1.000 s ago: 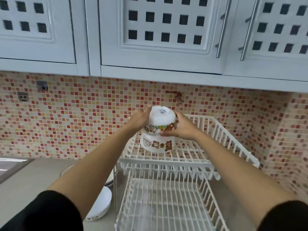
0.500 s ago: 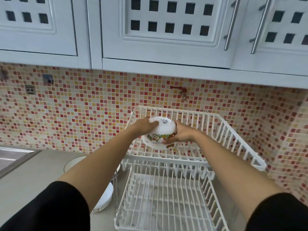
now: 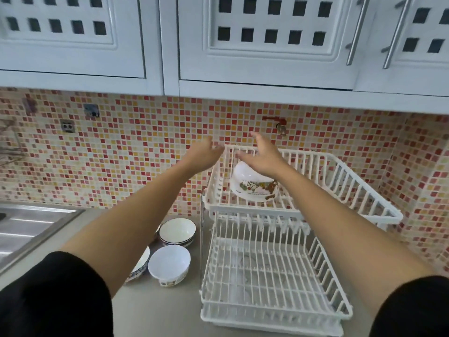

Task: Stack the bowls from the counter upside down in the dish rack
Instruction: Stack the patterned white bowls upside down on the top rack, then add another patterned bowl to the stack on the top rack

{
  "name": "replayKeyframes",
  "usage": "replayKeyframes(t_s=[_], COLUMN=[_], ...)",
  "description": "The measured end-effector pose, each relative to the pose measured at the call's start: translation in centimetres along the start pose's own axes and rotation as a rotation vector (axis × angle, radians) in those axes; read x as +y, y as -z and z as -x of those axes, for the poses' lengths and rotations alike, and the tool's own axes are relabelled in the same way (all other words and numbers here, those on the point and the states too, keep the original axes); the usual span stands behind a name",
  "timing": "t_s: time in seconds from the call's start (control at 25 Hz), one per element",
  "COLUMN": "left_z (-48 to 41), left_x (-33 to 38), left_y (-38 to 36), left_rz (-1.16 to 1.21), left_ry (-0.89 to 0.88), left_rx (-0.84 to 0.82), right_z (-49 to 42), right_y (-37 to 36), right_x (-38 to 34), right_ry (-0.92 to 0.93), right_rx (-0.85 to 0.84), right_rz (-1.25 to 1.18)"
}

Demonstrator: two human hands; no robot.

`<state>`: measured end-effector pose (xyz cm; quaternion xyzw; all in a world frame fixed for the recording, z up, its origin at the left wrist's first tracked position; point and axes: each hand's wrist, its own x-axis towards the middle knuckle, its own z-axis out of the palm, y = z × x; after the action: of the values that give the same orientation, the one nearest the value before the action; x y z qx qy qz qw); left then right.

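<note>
A white bowl with cartoon animals [image 3: 252,184] sits upside down in the upper tier of the white wire dish rack [image 3: 340,176]. My right hand [image 3: 261,156] hovers just above it, fingers spread, holding nothing. My left hand [image 3: 204,154] is open too, raised at the rack's left rim. On the counter left of the rack stand upright bowls: a white cartoon bowl [image 3: 169,263], a blue-rimmed bowl [image 3: 177,231], and another blue-rimmed bowl [image 3: 141,266] partly hidden under my left forearm.
The rack's lower tier [image 3: 267,276] holds nothing. A steel sink [image 3: 29,224] lies at the left. White cabinets hang overhead, and a red tap [image 3: 279,122] sticks out of the mosaic wall behind the rack.
Both hands lowered the cartoon bowl onto the one in the upper tier, then let go and lifted away open. The view tilted down, showing the counter bowls.
</note>
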<state>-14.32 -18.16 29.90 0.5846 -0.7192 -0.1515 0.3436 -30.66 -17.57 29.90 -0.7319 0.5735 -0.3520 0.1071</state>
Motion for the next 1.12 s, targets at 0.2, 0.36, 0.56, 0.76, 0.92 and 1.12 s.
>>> replayKeyframes(t_s=[0.2,0.36,0.56,0.76,0.92,1.12], left_z=[3.9,7.7,10.9,12.5,12.3,10.5], left_x=[-6.5,-12.7,-20.0,-26.2,-30.2,-33.1], left_y=[5.3,6.0,2.6,-4.2,-9.5,-14.4], left_rz=[0.002,-0.115,-0.161,-0.115,-0.015,0.076], left_ry=[0.072,0.192,0.347,0.523,0.675,0.785], left_rx=[0.096,0.05,-0.099,-0.233,-0.271,-0.275], right_z=[2.6,4.2,6.7,8.8,8.4,7.2], right_y=[-5.9,-13.5,-22.8,-30.3,-34.4,-39.1], right_x=[-7.9,-10.5,-7.3,-0.8,2.9,7.2], right_ry=[0.142,0.061,-0.219,-0.47,-0.629,-0.729], right_rx=[0.092,0.027,-0.065,-0.192,-0.27,-0.353], right_rz=[-0.093,-0.071,-0.069,-0.082,-0.053,-0.024])
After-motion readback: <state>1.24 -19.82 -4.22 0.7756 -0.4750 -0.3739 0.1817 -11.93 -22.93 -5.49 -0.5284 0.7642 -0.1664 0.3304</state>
